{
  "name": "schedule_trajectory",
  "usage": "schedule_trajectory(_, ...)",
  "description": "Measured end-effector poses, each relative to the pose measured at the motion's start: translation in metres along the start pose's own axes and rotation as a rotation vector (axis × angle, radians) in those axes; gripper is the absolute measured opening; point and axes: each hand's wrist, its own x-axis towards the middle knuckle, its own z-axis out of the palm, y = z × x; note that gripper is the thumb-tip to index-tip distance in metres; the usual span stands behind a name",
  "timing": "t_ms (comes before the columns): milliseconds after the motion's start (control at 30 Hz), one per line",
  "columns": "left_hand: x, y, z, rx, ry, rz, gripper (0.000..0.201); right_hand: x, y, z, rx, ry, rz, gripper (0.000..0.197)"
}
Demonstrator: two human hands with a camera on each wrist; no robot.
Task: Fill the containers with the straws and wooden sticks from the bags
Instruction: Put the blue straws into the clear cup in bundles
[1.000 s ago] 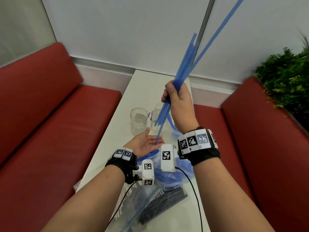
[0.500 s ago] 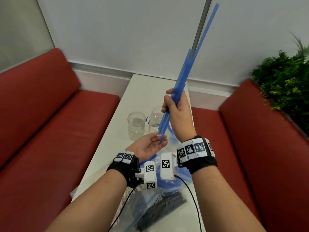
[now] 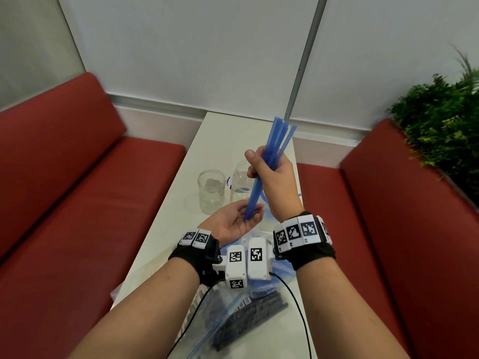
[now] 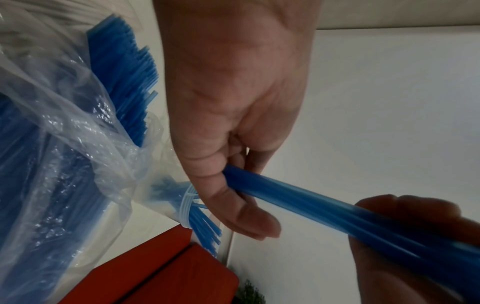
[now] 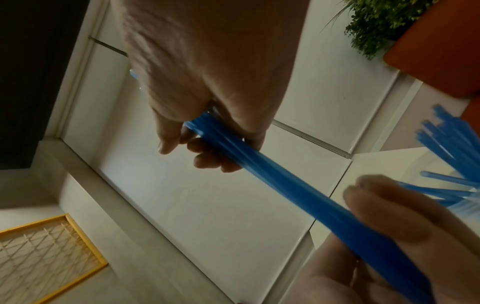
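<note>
**Straws squared up against our palm, jars waiting**

Straws stand in a bundle in our right hand, whose fingers and thumb curl round their middle, tips fanning upward and lower ends resting on the palm of our left hand. That left hand lies palm up, fingers loosely spread and only slightly cupped, gripping nothing; we judge it serves as a stop so the ends level off before the bundle goes into a jar. We hold the bundle near upright and just this side of the two clear jars, probably so it can drop straight into a narrow mouth.

Further out on the white table, both jars look empty of straws. Beneath our wrists lie the bags: one with more blue straws and, nearer us, a zip bag of dark sticks, untouched.

From the head camera the straw bag is mostly hidden behind our wrist gear; the left wrist camera shows it crumpled, well stocked, with a banded bunch poking out. Only the right wrist camera shows our right fingers wrapped fully round the bundle.
</note>
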Motion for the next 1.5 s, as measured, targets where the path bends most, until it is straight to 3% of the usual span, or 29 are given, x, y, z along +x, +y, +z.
schedule_trajectory(200, 0.002, -0.006, -0.007, 0.08, 0.092, -0.037, 0.029, 0.002, -0.014, -0.007, 0.052, -0.025, 0.008, 0.029)
schedule_trajectory(333, 0.002, -0.001, -0.003, 0.191, 0.071, -0.076, 0.03, 0.001, -0.014, -0.003, 0.086, -0.05, 0.045, 0.044)
schedule_trajectory(467, 0.009, -0.003, -0.007, 0.17, 0.132, 0.02, 0.031, -0.002, -0.008, -0.009, -0.075, -0.072, 0.094, 0.046)
schedule_trajectory(600, 0.013, 0.005, -0.015, 0.08, 0.127, 0.125, 0.02, 0.013, -0.012, -0.034, -0.465, -0.276, 0.284, 0.02)
schedule_trajectory(700, 0.014, 0.019, -0.009, 0.07, 0.132, 0.213, 0.02, 0.032, -0.026, -0.047, -0.461, -0.418, 0.393, 0.014)
schedule_trajectory(800, 0.014, 0.032, -0.005, 0.089, 0.159, 0.324, 0.021, 0.052, -0.035, -0.055, -0.397, -0.376, 0.322, 0.01)
schedule_trajectory(867, 0.011, 0.039, -0.012, 0.236, 0.192, 0.355, 0.026, 0.064, -0.033, -0.064, -0.311, -0.206, 0.262, 0.009)
schedule_trajectory(967, 0.009, 0.04, -0.031, 0.636, 0.324, 0.338, 0.021, 0.074, -0.014, -0.08, -0.345, 0.124, 0.181, 0.008)
schedule_trajectory(1067, 0.012, 0.031, -0.049, 1.148, 0.475, 0.377, 0.018, 0.074, 0.024, -0.086, -0.511, 0.264, 0.235, 0.015)
schedule_trajectory(1167, 0.017, 0.021, -0.062, 1.526, 0.436, 0.374, 0.025, 0.072, 0.062, -0.088, -0.601, 0.322, 0.379, 0.017)
schedule_trajectory(1300, 0.027, 0.013, -0.069, 1.963, 0.243, 0.202, 0.033, 0.066, 0.1, -0.088, -0.708, 0.26, 0.52, 0.023)
schedule_trajectory(1400, 0.033, 0.006, -0.072, 2.132, 0.142, 0.072, 0.041, 0.059, 0.114, -0.085, -0.733, 0.211, 0.484, 0.022)
schedule_trajectory(1500, 0.038, 0.001, -0.078, 2.28, 0.128, 0.019, 0.05, 0.055, 0.117, -0.082, -0.724, 0.244, 0.436, 0.037)
